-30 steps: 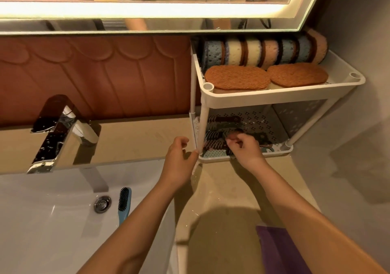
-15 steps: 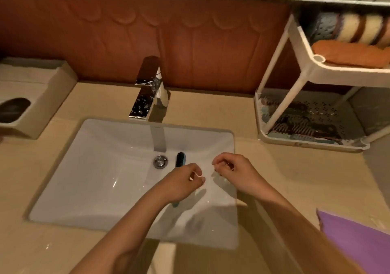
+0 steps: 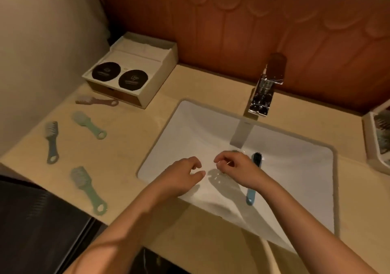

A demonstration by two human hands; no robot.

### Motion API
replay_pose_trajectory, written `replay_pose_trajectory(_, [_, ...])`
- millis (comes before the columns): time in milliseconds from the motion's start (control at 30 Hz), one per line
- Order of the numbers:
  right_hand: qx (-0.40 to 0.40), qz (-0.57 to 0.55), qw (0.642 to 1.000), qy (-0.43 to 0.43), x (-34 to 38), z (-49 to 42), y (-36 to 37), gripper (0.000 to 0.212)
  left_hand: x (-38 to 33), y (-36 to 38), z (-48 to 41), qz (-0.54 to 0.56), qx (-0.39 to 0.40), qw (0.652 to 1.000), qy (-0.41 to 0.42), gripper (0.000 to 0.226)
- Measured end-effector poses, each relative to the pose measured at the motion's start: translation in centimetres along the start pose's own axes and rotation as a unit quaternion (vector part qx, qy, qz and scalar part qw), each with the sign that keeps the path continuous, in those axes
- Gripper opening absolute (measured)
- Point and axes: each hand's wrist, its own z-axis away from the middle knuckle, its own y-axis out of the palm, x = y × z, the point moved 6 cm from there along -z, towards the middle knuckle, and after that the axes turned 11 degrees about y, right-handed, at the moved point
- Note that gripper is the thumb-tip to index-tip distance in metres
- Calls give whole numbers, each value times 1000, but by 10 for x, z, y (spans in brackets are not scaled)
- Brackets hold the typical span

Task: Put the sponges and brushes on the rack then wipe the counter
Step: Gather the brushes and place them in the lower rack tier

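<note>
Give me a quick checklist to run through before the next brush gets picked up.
1. Left hand free: ok, holds nothing.
2. Right hand free: cannot tell; its fingers look pinched together.
3. Blue brush within reach: ok, lying in the sink beside the right hand.
4. Counter brushes racked: not ok, four lie left of the sink.
5. Rack has room: cannot tell, mostly out of view.

We see a white rectangular ceramic sink basin [image 3: 190,130] set below a square chrome faucet [image 3: 263,92] that stands at its far rim. Behind them runs a red-brown wall panel with scalloped relief [image 3: 232,20]. At far left, beside a plain beige wall [image 3: 42,41], sits a cream rectangular box [image 3: 162,71] bearing two round black discs [image 3: 106,71] side by side. A dark ribbed surface [image 3: 31,221] fills our near-left corner.
</note>
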Motion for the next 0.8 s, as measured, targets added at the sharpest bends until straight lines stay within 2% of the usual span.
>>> replay_pose_trajectory(300, [57,74,994,-52,98,-55,85,17,105,-68,49,10,-83,993,-79,31])
replay_pose_trajectory(500, [63,163,980,-100,161,-94,144,21,168,-109,87,-103,-190,960,-179,35])
replay_pose_trajectory(633, [-18,299,934,-193,203,-116,186,31,202,-121,111,-112,-232,937,-236,51])
replay_pose_trajectory(733, [-47,369,891,-261,228,-125,216,42,215,-125,125,-134,-252,915,-286,66])
replay_pose_trajectory(800, [-64,389,872,-290,238,-126,227,36,218,-126,128,-139,-254,905,-311,70])
